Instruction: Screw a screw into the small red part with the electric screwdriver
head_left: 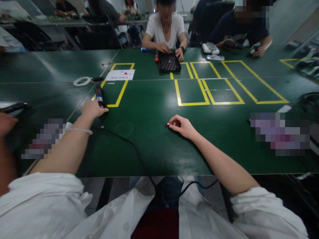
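My left hand (93, 109) is closed around the lower end of a black corded tool (99, 94) that lies on the green table (149, 99); the tool has a blue-and-silver band. Its black cable (129, 144) runs from my hand across the table and over the near edge. My right hand (183, 126) rests on the table near the middle, fingers pinched on a small red and orange part (168, 124) whose tip pokes out to the left.
Yellow tape boxes (206, 89) mark the table. A black tray of small parts (169, 62) sits at the far side, with another person's hands at it. A white coil (82, 81) and a paper sheet (120, 74) lie far left. Another seated person is at far right.
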A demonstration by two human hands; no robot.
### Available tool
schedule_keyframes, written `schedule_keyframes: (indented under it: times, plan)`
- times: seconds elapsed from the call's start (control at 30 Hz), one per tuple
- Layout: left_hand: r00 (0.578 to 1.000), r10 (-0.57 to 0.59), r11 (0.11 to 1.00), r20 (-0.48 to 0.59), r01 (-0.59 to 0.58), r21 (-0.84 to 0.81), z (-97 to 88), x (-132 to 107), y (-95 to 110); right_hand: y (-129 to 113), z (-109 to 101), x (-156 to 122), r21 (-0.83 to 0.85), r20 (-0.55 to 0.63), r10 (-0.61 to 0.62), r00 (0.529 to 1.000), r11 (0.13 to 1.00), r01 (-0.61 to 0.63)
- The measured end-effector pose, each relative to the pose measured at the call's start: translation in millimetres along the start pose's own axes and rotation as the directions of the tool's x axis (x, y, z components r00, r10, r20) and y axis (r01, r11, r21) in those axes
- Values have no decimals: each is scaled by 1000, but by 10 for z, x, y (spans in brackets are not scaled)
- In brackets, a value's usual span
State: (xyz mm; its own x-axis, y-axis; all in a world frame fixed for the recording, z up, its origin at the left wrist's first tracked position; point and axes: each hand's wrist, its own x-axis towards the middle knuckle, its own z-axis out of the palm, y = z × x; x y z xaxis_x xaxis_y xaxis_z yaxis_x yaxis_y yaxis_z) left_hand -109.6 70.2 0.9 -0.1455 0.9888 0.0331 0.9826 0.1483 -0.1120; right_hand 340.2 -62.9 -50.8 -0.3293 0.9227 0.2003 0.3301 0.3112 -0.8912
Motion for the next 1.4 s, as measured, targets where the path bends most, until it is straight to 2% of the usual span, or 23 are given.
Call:
schedule_keyframes:
  times: [0.1,0.23,0.4,0.53,0.63,0.73,1.1,1.23,1.4]
  plan:
    - [1000,5,1000,2,-5,4,-57,-287,444,23,7,8,42,-10,6,1000,999,-5]
    - [984,169,982,-56,-173,-71,-158,-765,1152,37,6,10,86,-23,-20,1000,996,22]
    - [909,395,908,-134,-409,-90,-229,-1292,1907,27,-23,-4,0,-36,-75,997,997,75]
    - [835,523,831,-172,-544,-114,-252,-1562,2241,20,-43,-9,-20,-73,-87,993,996,86]
    - [793,582,784,-181,-606,-134,-259,-1682,2338,23,-45,-8,-31,-79,-95,992,995,93]
    - [773,604,760,-194,-632,-151,-248,-1748,2365,27,-38,-6,-59,-61,-126,990,991,123]
    - [779,592,764,-207,-624,-163,-197,-1767,2364,38,-42,-9,-214,6,-180,984,961,177]
    - [779,593,761,-203,-625,-175,-197,-1773,2362,15,-63,-18,-223,34,-194,980,955,197]
    - [779,592,761,-204,-624,-176,-190,-1771,2362,-37,-96,-25,-223,10,-180,984,958,178]
